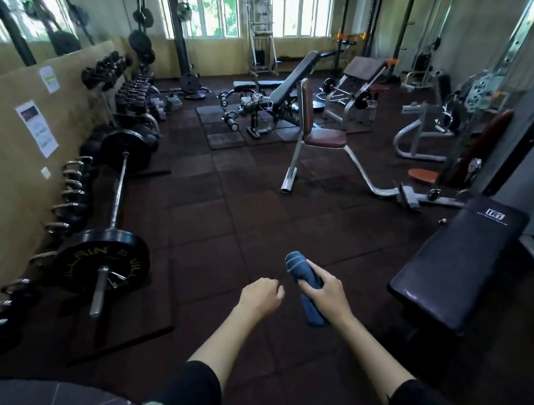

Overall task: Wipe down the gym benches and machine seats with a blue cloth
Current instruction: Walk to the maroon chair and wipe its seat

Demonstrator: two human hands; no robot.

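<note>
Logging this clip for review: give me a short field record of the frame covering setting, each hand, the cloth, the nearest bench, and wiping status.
setting: gym room, dark rubber tile floor
right hand: gripping the blue cloth, rolled up
left hand: loosely closed, holding nothing
nearest bench: black padded bench, to the person's right
other seat: maroon upright seat, farther ahead
left side: loaded barbell on the floor
wiping status: cloth touches no bench or seat

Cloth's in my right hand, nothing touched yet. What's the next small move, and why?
Probably swing the right hand rightward and lay the blue cloth on the near end of the black bench. That bench is the closest pad, just right of the hand, while the cloth hangs bunched in the fingers over bare floor. The left hand is empty and loosely closed.
</note>
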